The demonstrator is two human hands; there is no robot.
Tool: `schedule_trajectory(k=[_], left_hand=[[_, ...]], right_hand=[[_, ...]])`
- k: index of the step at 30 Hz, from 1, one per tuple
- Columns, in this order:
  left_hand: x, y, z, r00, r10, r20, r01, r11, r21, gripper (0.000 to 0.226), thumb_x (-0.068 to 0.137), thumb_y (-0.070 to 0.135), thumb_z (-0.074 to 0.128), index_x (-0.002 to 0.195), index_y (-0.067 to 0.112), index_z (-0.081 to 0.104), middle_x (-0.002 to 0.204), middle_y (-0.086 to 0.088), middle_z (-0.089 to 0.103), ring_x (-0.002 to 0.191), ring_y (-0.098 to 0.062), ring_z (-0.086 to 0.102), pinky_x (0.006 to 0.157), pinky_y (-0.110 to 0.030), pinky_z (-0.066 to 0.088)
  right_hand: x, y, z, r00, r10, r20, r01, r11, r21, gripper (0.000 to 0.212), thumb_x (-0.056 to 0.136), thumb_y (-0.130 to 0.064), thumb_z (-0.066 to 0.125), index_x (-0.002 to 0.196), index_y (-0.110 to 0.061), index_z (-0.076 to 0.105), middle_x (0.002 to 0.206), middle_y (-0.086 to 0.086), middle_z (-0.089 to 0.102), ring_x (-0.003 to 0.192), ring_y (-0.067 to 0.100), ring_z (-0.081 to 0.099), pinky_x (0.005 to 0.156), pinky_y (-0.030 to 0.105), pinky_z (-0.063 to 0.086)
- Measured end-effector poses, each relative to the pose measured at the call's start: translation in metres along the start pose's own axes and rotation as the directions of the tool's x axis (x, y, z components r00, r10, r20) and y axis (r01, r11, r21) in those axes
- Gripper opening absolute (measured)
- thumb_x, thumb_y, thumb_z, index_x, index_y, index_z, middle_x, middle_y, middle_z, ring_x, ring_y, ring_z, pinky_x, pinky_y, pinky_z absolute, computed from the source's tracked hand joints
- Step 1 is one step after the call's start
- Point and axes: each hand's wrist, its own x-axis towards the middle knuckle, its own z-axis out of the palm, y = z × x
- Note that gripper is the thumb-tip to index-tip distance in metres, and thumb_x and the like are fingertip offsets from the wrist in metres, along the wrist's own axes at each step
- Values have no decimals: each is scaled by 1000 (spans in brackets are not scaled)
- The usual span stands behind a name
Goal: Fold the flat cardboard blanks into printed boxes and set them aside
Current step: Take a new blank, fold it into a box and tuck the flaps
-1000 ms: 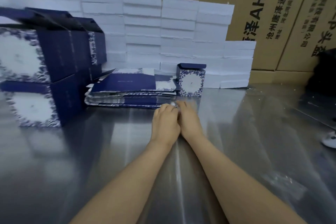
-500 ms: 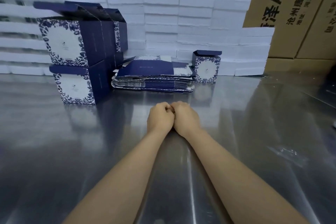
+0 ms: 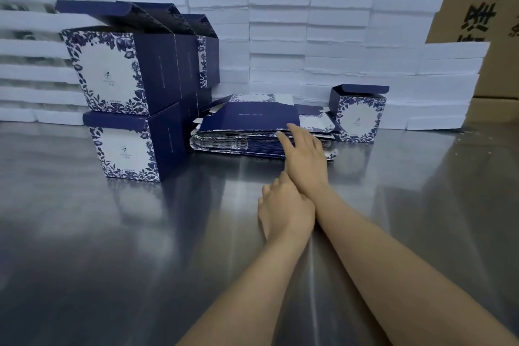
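Right hand (image 3: 303,153): fingers straight — touching blanks (image 3: 247,123), frame centre.
Left hand (image 3: 283,209): loosely curled, holds nothing — on table (image 3: 112,261).

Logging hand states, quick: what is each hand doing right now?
Left hand: open, loosely curled, holding nothing.
Right hand: open, fingers extended onto the stack of flat blanks.

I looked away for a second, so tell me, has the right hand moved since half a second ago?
Yes. The right hand has left the left hand and gone forward to the stack of flat blanks, its fingers now touching the stack's near edge.
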Motion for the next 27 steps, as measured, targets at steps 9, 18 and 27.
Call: schedule_trajectory(k=[9, 18, 27], left_hand=[[-3, 3, -3, 998, -42, 36, 41, 998, 37, 40, 91, 8, 39, 129, 18, 48, 131, 0, 56, 126, -20, 40, 101, -32, 35], [-4, 5, -5, 998, -35, 49, 34, 999, 39, 47, 92, 10, 40, 138, 19, 42, 137, 1, 52, 130, -19, 36, 103, -32, 31], [-2, 3, -3, 999, -17, 48, 14, 999, 49, 51, 94, 12, 40, 145, 19, 37, 140, 1, 49, 133, -19, 34, 104, -32, 30]], right_hand=[[33, -5, 25, 996, -89, -2, 89, 996, 14, 60, 86, 2, 44, 143, -14, 37, 158, 7, 22, 148, 22, 13, 121, 36, 2], [35, -2, 30, 992, -125, -20, 125, 991, 48, 59, 85, 0, 45, 142, -13, 40, 155, 2, 29, 146, 18, 18, 120, 33, -4], [36, 0, 31, 992, -128, 17, 126, 989, 82, 60, 84, -3, 47, 142, -14, 38, 156, 1, 26, 147, 17, 14, 121, 38, -3]])
